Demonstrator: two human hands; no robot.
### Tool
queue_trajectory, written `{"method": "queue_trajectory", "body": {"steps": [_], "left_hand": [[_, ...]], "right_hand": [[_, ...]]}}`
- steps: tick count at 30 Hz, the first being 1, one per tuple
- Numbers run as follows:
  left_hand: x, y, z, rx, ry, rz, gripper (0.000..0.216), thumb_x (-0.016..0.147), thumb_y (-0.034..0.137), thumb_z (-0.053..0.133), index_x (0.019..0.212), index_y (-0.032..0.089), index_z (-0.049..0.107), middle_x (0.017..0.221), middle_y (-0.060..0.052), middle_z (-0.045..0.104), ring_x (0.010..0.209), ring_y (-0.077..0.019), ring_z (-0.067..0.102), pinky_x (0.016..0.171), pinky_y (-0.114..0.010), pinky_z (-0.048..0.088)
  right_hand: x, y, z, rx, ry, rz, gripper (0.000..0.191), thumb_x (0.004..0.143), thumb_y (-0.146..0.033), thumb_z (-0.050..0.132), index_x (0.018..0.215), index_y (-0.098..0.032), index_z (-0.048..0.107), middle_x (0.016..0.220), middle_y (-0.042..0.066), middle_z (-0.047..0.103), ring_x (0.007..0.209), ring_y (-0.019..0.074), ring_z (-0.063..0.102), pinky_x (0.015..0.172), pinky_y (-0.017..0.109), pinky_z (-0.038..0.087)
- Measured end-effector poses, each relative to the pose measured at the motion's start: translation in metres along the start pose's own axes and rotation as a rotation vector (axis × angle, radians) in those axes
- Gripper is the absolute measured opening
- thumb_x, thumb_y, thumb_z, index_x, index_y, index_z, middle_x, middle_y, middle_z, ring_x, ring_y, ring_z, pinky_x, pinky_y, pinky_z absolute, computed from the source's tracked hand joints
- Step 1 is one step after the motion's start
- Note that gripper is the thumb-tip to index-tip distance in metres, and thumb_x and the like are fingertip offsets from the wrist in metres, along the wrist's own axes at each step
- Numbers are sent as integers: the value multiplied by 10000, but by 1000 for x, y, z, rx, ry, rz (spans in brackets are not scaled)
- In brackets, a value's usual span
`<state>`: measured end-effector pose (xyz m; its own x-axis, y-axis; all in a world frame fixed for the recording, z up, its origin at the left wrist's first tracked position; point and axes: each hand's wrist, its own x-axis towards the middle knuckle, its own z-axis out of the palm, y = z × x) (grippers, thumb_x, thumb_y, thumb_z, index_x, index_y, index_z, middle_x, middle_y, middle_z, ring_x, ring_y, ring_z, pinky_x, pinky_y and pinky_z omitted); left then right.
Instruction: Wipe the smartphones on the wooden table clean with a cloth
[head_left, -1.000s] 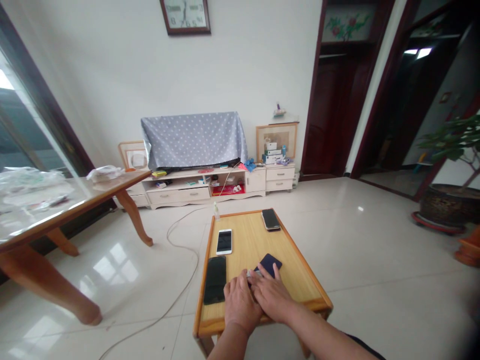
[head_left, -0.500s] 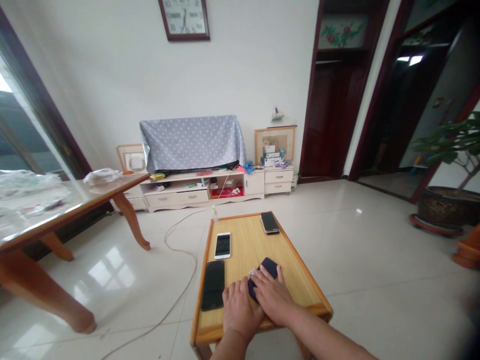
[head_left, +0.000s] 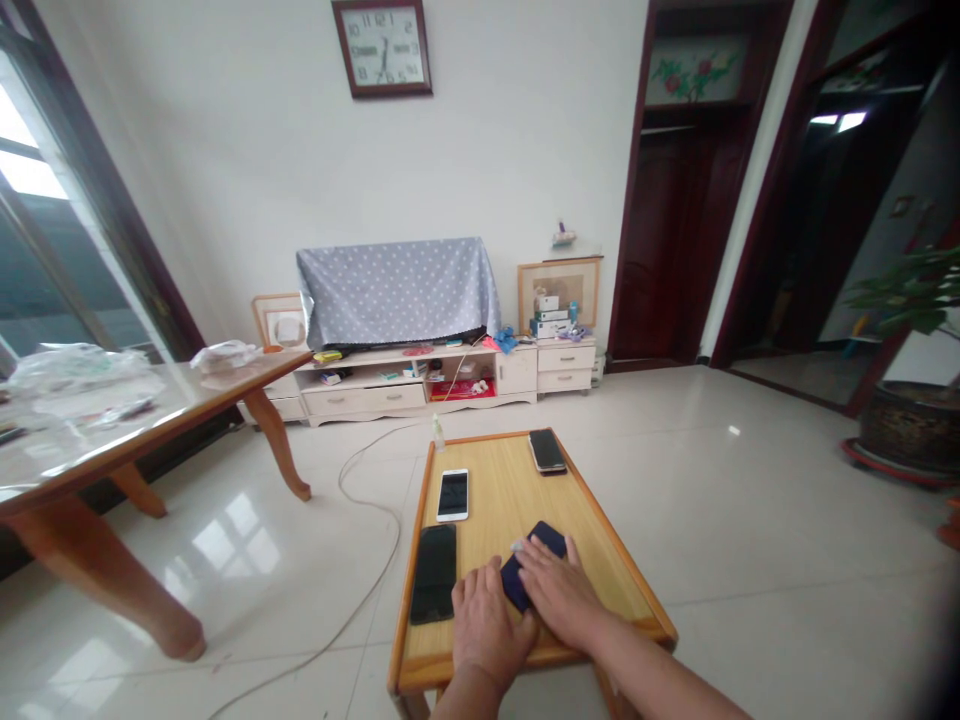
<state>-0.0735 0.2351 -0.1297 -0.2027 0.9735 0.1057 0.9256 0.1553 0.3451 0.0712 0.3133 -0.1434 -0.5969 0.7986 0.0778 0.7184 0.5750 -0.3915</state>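
Note:
A dark blue phone (head_left: 514, 582) lies slantwise on the small wooden table (head_left: 495, 475), partly under my hands. My right hand (head_left: 559, 590) rests across it with the fingers stretched out and close together. A small whitish scrap (head_left: 517, 546), perhaps tissue, peeks out by those fingertips. My left hand (head_left: 487, 615) grips the phone's near left end, its thumb by the lower edge. Just left of that hand is a large black phone (head_left: 433, 575). Beyond it sits a white phone (head_left: 453, 495) with a dark screen. Another phone (head_left: 547, 451) lies at the far right corner.
A small clear bottle (head_left: 438, 433) stands by the table's far left corner. A cable (head_left: 375, 590) runs over the floor. To the left is a larger table (head_left: 225, 378) with plastic bags. A low white cabinet (head_left: 367, 400) and a potted plant (head_left: 911, 430) stand farther off.
The camera view has shifted slightly, so the whole scene sits a little to the right. My right hand has slid slightly over the phone, and less of the whitish scrap shows.

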Motion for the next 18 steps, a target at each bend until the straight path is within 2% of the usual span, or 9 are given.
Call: {"method": "queue_trajectory", "body": {"steps": [3,5,8,10,11,12,16,18], "left_hand": [[-1,0,-1,-18,8,0,749,719,413,614,1409,164,463,1376,-128,567,1284,-310,447,1127,-411,208],[-1,0,0,-25,14,2,754,716,425,618,1406,164,467,1374,-130,566,1282,-311,451,1128,-410,210],[-1,-2,2,-22,30,13,654,784,412,553,1389,174,483,1363,-125,574,1263,-292,472,1119,-406,218],[0,-3,3,-9,23,19,582,833,385,495,1381,190,489,1368,-113,575,1252,-274,482,1110,-403,228],[0,-3,2,-4,11,18,581,839,389,490,1386,194,483,1379,-108,569,1257,-273,477,1109,-404,230],[0,-3,2,-1,-1,14,605,830,406,508,1396,194,475,1394,-107,559,1269,-276,468,1111,-405,229],[0,-4,2,-20,-10,6,760,737,460,610,1421,171,450,1407,-122,546,1295,-304,443,1130,-411,207],[0,-5,4,-26,-4,16,764,734,456,609,1421,165,448,1400,-124,551,1285,-305,448,1129,-414,208]], "right_hand": [[15,15,-9,-42,73,224,559,1039,-424,165,1493,-244,436,1577,85,370,1483,287,267,1175,639,-71],[19,14,-8,-49,80,245,557,1035,-430,189,1489,-233,445,1572,92,378,1484,278,266,1197,600,-54],[12,0,2,-19,22,47,531,1035,-438,231,1487,-258,446,1561,60,407,1477,222,289,1231,497,-23],[7,-8,7,9,-13,-103,520,1044,-422,211,1494,-279,428,1558,42,413,1468,194,308,1235,476,1],[6,-8,8,13,-19,-129,519,1046,-414,199,1492,-285,430,1555,40,419,1464,194,317,1233,486,7],[7,-6,6,8,-11,-103,519,1047,-411,192,1485,-288,441,1550,42,428,1461,202,325,1229,503,11],[20,11,-7,-10,67,165,555,1041,-419,170,1473,-239,469,1558,84,407,1469,262,306,1214,566,47],[19,10,-9,1,64,182,559,1042,-431,172,1473,-240,472,1562,75,401,1474,252,294,1225,532,62]]}}
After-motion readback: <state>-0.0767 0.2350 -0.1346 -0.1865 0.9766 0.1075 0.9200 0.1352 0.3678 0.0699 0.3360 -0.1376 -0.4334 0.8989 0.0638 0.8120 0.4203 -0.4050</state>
